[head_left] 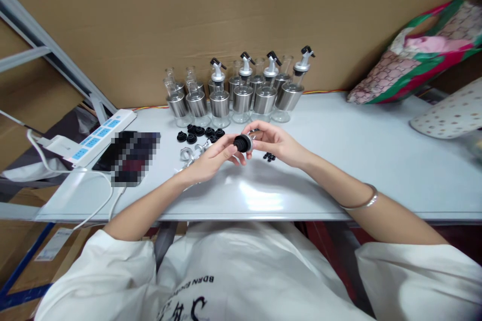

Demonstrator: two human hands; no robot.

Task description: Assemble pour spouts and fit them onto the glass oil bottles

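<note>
My left hand (213, 160) and my right hand (276, 143) meet over the pale table (339, 160), both pinching a small black round stopper with a silver rim (243, 143). Several more black stoppers (199, 133) lie just beyond my left hand. Silver spout parts (190, 153) rest beside it. A few tiny black pieces (269, 156) sit under my right hand. At the back stand several glass and steel dispenser bottles (241, 95), some topped with black-tipped pourers.
A white power strip (100, 135) with its cable and a dark phone (128, 155) lie at the left. A patterned bag (414, 55) and a spotted object (448, 113) sit at the right. A cardboard wall stands behind the table.
</note>
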